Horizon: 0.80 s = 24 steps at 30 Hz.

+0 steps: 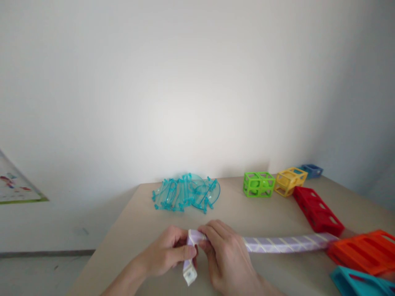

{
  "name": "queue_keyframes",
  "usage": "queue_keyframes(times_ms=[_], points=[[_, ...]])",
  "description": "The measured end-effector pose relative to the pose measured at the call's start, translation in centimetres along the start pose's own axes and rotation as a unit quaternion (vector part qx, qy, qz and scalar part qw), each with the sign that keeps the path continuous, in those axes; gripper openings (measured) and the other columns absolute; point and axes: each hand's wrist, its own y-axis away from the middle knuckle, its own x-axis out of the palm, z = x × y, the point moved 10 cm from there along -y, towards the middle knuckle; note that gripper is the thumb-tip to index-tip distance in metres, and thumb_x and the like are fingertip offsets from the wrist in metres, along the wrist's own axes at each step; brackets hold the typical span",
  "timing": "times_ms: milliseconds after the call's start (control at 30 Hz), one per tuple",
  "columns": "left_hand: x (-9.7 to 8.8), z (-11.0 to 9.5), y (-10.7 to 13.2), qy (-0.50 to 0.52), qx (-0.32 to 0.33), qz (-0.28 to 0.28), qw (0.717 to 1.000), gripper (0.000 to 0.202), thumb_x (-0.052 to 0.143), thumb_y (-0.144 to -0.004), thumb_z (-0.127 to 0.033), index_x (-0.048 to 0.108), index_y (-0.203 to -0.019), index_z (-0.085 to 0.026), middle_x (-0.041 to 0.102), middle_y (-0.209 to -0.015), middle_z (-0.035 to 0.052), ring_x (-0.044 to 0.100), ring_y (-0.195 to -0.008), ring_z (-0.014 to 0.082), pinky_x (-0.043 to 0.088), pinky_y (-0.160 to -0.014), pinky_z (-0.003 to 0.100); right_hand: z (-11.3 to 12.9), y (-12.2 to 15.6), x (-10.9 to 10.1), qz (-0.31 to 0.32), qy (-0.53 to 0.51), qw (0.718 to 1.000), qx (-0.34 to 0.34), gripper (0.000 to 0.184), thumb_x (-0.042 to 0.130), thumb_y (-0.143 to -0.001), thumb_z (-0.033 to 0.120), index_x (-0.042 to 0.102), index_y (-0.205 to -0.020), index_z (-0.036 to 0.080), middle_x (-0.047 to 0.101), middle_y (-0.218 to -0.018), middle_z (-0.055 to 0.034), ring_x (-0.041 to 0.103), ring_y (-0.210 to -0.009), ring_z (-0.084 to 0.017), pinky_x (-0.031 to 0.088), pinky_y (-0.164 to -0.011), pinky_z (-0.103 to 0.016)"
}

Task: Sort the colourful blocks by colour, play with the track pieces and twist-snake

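Observation:
A long lavender and white snake puzzle made of wedge-shaped segments stretches across the front of the table. Its near-left end is bent down at a right angle towards me, and the square end face shows. My left hand pinches this bent end between thumb and fingers. Close beside it, my right hand is wrapped over the straight part just past the bend and hides some segments. From there the strip runs right, its far end reaching the orange and red pieces.
Clear teal plastic pieces lie in a pile at the back. Openwork blocks stand to the right: green, yellow, blue, red, orange and turquoise. A white wall rises behind the table.

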Motion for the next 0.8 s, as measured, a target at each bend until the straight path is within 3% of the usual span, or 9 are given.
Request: queue_keyframes(times_ms=[167,400,533,800], points=[[0.1,0.5,-0.4,0.041,-0.026,-0.019,0.999,0.057,0.067,-0.069,-0.066,0.067,-0.070,-0.009,0.065,-0.059,0.0061,0.040,-0.036,0.0050,0.025,-0.035,0.019,-0.2,0.0,-0.2,-0.012,-0.008,1.000,-0.002,0.021,0.047,-0.082,0.007,0.060,-0.095,0.019,0.061,-0.088,-0.0065,0.054,-0.079,-0.021,0.039,-0.067,-0.030],[0.3,0.8,-0.4,0.057,-0.031,-0.027,0.998,0.060,0.067,-0.068,-0.068,0.068,-0.070,-0.009,0.069,-0.058,0.0075,0.043,-0.031,0.0048,0.029,-0.031,0.017,-0.6,0.1,-0.1,-0.011,-0.017,1.000,0.004,0.024,0.048,-0.081,0.008,0.060,-0.098,0.019,0.062,-0.090,-0.0062,0.055,-0.081,-0.021,0.040,-0.070,-0.030],[0.3,1.4,-0.4,0.064,-0.031,-0.025,0.997,0.054,0.065,-0.073,-0.063,0.068,-0.071,-0.009,0.074,-0.067,0.0119,0.047,-0.031,0.0061,0.031,-0.030,0.017,-0.6,0.0,-0.1,-0.002,-0.011,1.000,0.014,0.022,0.047,-0.083,0.008,0.061,-0.096,0.019,0.062,-0.088,-0.0063,0.056,-0.080,-0.021,0.041,-0.070,-0.030],[0.2,1.4,-0.7,0.074,-0.024,-0.047,0.996,0.053,0.060,-0.079,-0.058,0.068,-0.065,-0.008,0.073,-0.062,0.0124,0.044,-0.028,0.0053,0.029,-0.028,0.016,-0.9,-0.2,0.1,0.007,0.003,0.999,0.036,0.022,0.044,-0.088,0.009,0.063,-0.092,0.020,0.062,-0.086,-0.0056,0.057,-0.079,-0.020,0.042,-0.069,-0.029]])
